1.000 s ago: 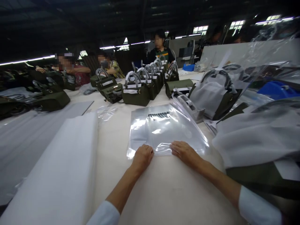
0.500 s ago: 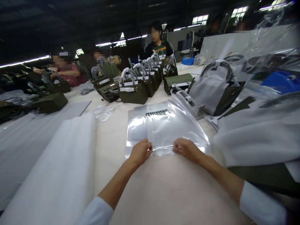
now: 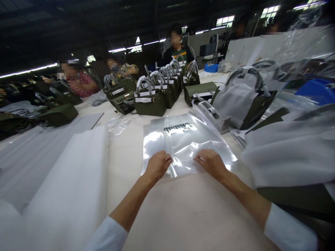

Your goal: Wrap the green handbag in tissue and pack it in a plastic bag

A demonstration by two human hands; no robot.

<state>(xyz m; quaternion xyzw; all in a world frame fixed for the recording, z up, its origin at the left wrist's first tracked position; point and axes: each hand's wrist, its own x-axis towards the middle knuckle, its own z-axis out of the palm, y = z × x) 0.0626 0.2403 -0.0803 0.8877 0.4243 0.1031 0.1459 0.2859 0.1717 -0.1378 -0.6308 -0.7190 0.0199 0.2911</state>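
A clear plastic bag (image 3: 183, 139) with dark print near its far end lies flat on the cream table (image 3: 188, 209) in front of me. My left hand (image 3: 157, 164) rests on the bag's near left part, fingers curled and pinching the film. My right hand (image 3: 211, 162) grips the near right part the same way, about a hand's width from the left one. The film between the two hands is wrinkled and slightly raised.
A thick stack of white foam sheets (image 3: 65, 188) lies to my left. A tape dispenser (image 3: 213, 116) sits beyond the bag. Rows of dark green handbags (image 3: 154, 97) stand further back. A wrapped handbag (image 3: 243, 97) and white cloth (image 3: 288, 153) fill the right. Several other people work at the far side.
Both hands have slid further onto the bag, from its near edge towards its middle, and their fingers have curled from flat into a pinch on the film.
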